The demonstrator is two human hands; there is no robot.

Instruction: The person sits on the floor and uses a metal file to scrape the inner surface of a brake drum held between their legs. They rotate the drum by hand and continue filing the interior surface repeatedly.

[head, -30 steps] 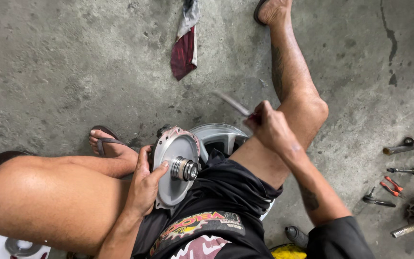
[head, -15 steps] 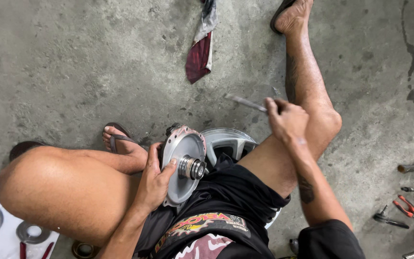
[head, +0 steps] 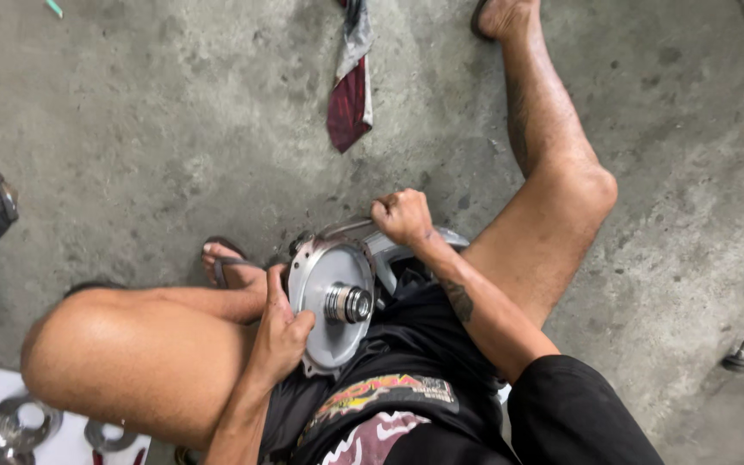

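While the person sits on the concrete floor (head: pixel 174 129), a round metal disc (head: pixel 331 306) with a short shaft (head: pixel 350 303) at its centre stands on edge between the thighs. Their left hand (head: pixel 282 331) has its grip closed around the disc's lower left rim. Their right hand (head: pixel 402 215) is clenched on a thin metal tool (head: pixel 348 227) lying across the disc's top edge. A red and grey rag (head: pixel 350 86) lies well apart.

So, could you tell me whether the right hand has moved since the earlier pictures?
Yes. The right hand has come down from above the knee to the top rim of the round metal assembly, gripping a thin tool.
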